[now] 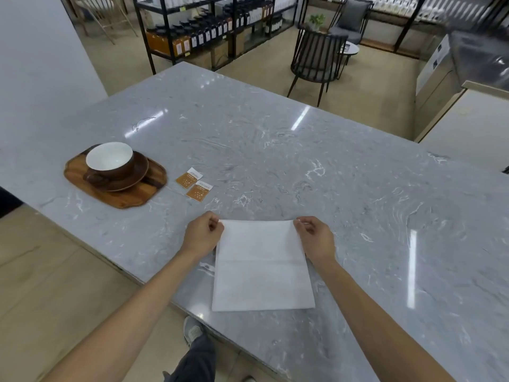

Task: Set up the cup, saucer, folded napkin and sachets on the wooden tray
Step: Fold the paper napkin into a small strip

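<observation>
Grey marble counter (pixel 275 150): I pinch white napkin (pixel 261 268) far corners, left hand (pixel 202 234) and right hand (pixel 315 237) fingers closed. Cup (pixel 110 159), saucer (pixel 137 175) on wooden tray (pixel 132 195); sachets (pixel 194 184) beside.

Left hand (pixel 202 233), right hand (pixel 316 237) pinch napkin (pixel 261 268) far corners on counter (pixel 275 150).

We see a grey marble counter (pixel 275 150) with white veins and glossy light streaks filling most of the view. Beyond its far edge stand black metal shelves (pixel 209 28) stocked with dark bottles and orange-labelled boxes. To the right sits a dark slatted chair (pixel 316 59), near a small round table (pixel 351 49) and a grey cushioned armchair (pixel 351 20) — a small green plant (pixel 316 20) between them. Below the counter's near edge we make out a grey shoe (pixel 192 330) on pale floor tiles (pixel 68 285)
</observation>
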A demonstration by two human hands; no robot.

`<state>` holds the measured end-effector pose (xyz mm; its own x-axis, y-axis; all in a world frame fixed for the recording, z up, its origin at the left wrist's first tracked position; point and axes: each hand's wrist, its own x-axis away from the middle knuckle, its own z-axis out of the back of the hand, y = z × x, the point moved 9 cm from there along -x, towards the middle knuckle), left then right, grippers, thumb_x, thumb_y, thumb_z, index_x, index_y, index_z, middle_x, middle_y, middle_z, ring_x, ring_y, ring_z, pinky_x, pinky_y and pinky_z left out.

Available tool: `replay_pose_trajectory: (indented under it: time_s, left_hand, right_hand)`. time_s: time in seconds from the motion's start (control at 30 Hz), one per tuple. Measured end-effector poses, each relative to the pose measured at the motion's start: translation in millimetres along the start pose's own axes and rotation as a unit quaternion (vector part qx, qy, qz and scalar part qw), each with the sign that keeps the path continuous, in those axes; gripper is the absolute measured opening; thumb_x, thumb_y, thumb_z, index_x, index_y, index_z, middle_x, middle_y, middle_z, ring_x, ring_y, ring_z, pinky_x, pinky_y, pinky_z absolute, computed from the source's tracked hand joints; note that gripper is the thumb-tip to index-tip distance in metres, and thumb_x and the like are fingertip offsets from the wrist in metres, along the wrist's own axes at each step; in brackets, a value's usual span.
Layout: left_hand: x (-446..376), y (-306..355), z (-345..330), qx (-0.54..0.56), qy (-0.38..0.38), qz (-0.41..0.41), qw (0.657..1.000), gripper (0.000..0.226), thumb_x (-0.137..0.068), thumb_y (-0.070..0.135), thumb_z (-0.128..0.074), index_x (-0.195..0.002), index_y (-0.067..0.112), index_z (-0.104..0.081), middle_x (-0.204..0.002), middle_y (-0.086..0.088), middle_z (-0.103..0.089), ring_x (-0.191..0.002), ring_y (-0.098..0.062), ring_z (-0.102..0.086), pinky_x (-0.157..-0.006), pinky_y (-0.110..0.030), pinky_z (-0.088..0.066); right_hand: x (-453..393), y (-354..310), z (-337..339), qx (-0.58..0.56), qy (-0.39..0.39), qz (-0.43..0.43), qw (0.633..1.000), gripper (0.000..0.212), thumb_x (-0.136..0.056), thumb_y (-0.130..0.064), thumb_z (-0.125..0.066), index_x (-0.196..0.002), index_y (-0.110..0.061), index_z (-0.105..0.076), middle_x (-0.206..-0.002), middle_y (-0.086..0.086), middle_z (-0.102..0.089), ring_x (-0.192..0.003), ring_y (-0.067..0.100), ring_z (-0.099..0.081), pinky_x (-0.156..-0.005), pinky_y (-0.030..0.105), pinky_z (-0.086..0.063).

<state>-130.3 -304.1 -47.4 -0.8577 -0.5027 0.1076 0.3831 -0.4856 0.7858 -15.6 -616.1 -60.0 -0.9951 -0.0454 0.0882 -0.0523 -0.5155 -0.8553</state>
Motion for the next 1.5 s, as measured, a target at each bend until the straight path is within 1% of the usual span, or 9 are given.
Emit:
replay_pose_trajectory:
  time_s: [0.13,0.27,0.6,0.73,0.87,0.97,1.07,1.2,1.5]
  left_hand:
    - [1,0,3,0.021,0.02,0.0,1.0,0.013,-0.091,0.02,-0.071,-0.085,0.009,-0.068,-0.079,-0.002,-0.07,-0.073,-0.017,-0.061,-0.075,-0.03,-0.05]
    - [1,1,3,0.007,0.026,0.002,1.0,0.013,-0.092,0.02,-0.069,-0.087,0.008,-0.069,-0.081,-0.003,-0.071,-0.077,-0.02,-0.064,-0.074,-0.028,-0.048]
    - [1,3,4,-0.008,0.046,0.012,0.999,0.01,-0.09,0.021,-0.071,-0.088,0.011,-0.07,-0.078,0.002,-0.069,-0.073,-0.014,-0.062,-0.075,-0.027,-0.049]
    - [9,9,8,-0.01,0.074,-0.003,0.997,0.012,-0.091,0.022,-0.07,-0.095,0.012,-0.066,-0.085,0.001,-0.066,-0.078,-0.016,-0.064,-0.081,-0.039,-0.056]
    - [31,40,-2,-0.184,0.082,-0.104,0.974,0.037,-0.096,0.034,-0.058,-0.127,0.013,-0.058,-0.127,-0.011,-0.054,-0.116,-0.031,-0.053,-0.08,-0.044,-0.054]
    - [60,66,-28,-0.236,0.049,-0.222,0.945,0.042,-0.099,0.029,-0.051,-0.135,0.009,-0.056,-0.143,-0.012,-0.053,-0.134,-0.034,-0.047,-0.101,-0.046,-0.048]
    - [82,59,-73,-0.266,-0.051,-0.205,0.94,0.054,-0.105,0.032,-0.033,-0.154,0.01,-0.036,-0.165,-0.007,-0.03,-0.155,-0.027,-0.019,-0.124,-0.043,-0.022]
    - [94,37,-95,-0.324,-0.07,-0.157,0.93,0.062,-0.106,0.041,-0.017,-0.161,0.018,-0.002,-0.171,0.0,0.002,-0.157,-0.019,0.005,-0.127,-0.04,0.001]
    - [102,0,-61,-0.338,-0.04,-0.134,0.931,0.08,-0.099,0.058,-0.013,-0.16,0.008,-0.001,-0.17,-0.007,0.001,-0.157,-0.02,0.003,-0.128,-0.042,-0.001]
  right_hand:
    - [2,-3,0,0.001,-0.001,-0.003,1.0,0.011,-0.096,-0.03,-0.067,-0.101,-0.025,-0.076,-0.082,-0.016,-0.073,-0.077,0.0,-0.068,-0.066,0.022,-0.05]
    - [1,-5,1,0.033,-0.002,-0.007,0.999,0.012,-0.096,-0.03,-0.067,-0.102,-0.024,-0.076,-0.082,-0.011,-0.073,-0.076,0.009,-0.067,-0.069,0.031,-0.054]
    - [10,-18,2,0.131,0.024,0.013,0.991,0.011,-0.098,-0.037,-0.061,-0.098,-0.031,-0.07,-0.068,-0.022,-0.061,-0.073,0.013,-0.065,-0.054,0.024,-0.043]
    - [13,-21,4,0.136,0.023,0.006,0.99,0.019,-0.099,-0.036,-0.06,-0.108,-0.024,-0.071,-0.077,-0.017,-0.065,-0.084,0.02,-0.07,-0.064,0.03,-0.052]
    - [30,-41,-3,0.231,0.023,0.071,0.97,0.04,-0.101,-0.035,-0.057,-0.136,-0.015,-0.056,-0.133,0.008,-0.057,-0.114,0.029,-0.061,-0.085,0.04,-0.055]
    - [63,-70,-24,0.297,0.024,0.224,0.928,0.045,-0.101,-0.028,-0.057,-0.142,-0.011,-0.055,-0.148,0.015,-0.053,-0.132,0.035,-0.052,-0.101,0.048,-0.05]
    - [88,-65,-59,0.317,-0.066,0.27,0.907,0.052,-0.106,-0.031,-0.044,-0.155,-0.013,-0.041,-0.166,0.011,-0.032,-0.153,0.028,-0.03,-0.122,0.047,-0.032]
    - [92,-32,-75,0.369,-0.122,0.226,0.893,0.057,-0.11,-0.038,-0.026,-0.164,-0.021,-0.019,-0.173,0.001,-0.012,-0.16,0.019,-0.008,-0.13,0.04,-0.006]
    - [89,2,-38,0.393,-0.109,0.183,0.894,0.062,-0.109,-0.045,-0.02,-0.164,-0.025,-0.004,-0.172,-0.006,-0.002,-0.16,0.019,0.0,-0.129,0.044,-0.001]
